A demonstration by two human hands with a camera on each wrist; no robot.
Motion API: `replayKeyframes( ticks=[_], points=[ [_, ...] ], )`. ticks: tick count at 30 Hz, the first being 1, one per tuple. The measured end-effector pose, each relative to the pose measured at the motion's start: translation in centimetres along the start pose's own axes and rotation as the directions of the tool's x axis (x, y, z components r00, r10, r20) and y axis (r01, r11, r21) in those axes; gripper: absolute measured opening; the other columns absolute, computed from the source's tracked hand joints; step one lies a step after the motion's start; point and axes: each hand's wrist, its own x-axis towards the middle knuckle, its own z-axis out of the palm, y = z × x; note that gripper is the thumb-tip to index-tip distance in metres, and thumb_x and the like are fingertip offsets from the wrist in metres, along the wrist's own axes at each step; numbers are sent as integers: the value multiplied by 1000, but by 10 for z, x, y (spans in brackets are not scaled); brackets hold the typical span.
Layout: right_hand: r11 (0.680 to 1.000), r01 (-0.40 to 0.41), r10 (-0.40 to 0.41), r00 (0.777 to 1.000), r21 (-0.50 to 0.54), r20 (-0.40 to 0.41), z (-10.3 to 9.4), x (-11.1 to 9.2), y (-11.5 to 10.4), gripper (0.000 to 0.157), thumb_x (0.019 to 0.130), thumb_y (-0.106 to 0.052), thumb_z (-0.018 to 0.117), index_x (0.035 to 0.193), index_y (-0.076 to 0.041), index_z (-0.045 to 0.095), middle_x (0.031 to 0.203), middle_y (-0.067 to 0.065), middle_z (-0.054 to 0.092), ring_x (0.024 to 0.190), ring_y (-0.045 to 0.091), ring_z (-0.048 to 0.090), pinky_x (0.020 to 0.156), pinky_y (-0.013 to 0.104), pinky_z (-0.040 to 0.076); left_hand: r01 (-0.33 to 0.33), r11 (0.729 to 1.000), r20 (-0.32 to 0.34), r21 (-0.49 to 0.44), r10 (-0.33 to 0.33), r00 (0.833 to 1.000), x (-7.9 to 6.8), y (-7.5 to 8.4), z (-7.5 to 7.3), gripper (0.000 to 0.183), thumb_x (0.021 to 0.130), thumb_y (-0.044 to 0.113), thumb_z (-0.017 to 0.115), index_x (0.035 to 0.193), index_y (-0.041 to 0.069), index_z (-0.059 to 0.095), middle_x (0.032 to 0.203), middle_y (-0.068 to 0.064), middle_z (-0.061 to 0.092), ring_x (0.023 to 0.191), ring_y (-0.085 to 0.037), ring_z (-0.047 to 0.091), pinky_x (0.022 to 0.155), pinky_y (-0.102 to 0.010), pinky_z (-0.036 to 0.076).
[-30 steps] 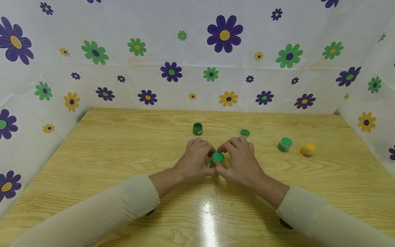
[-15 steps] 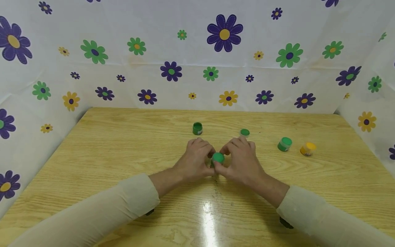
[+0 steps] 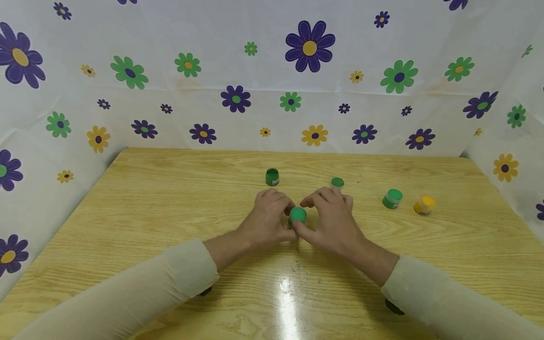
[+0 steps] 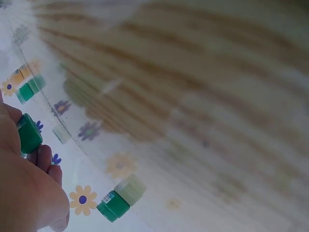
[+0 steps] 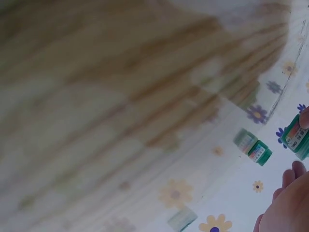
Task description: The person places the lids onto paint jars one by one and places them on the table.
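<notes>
Both hands meet round a small paint jar with a bright green lid [image 3: 298, 215] at mid-table. My left hand [image 3: 268, 217] grips the jar's side, thumb in front and fingers behind. My right hand [image 3: 331, 219] curls round the lid from the right; its thumb touches the near side, while the index finger stands slightly off the lid. The jar's body [image 4: 30, 135] shows green in the left wrist view, and its printed label [image 5: 293, 138] appears in the right wrist view. Much of the body is hidden behind the hands in the head view.
A dark green jar [image 3: 272, 177] without a lid stands behind the hands. A loose green lid [image 3: 337, 182] lies beyond the right hand. To the right stand a green-lidded jar [image 3: 392, 199] and a yellow jar [image 3: 424, 205]. Flowered white cloth [image 3: 272, 71] surrounds the wooden table [image 3: 170, 198].
The held jar has shifted slightly left and tilted a little. My right index finger has come away from the lid. The other jars and the loose lid stay in place.
</notes>
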Motion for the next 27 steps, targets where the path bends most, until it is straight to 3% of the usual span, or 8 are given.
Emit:
replayKeyframes(
  ticks=[11,27],
  points=[
    [995,89,-88,996,41,-31,2,0,1,25,82,-28,73,102,-14,73,102,1,63,97,21,46,83,45,30,-2,1000,3,6,2,1000,0,1,0,31,77,31,82,94,9,68,91,1,67,92,-17,52,102,-47,38],
    [999,21,-21,1000,-27,-23,1,-1,-2,31,81,-39,74,91,-10,69,92,0,64,93,19,50,86,46,31,-7,1000,-1,9,7,1000,-1,1,2,32,74,30,85,92,9,67,90,2,66,91,-17,51,102,-47,37]
  ],
)
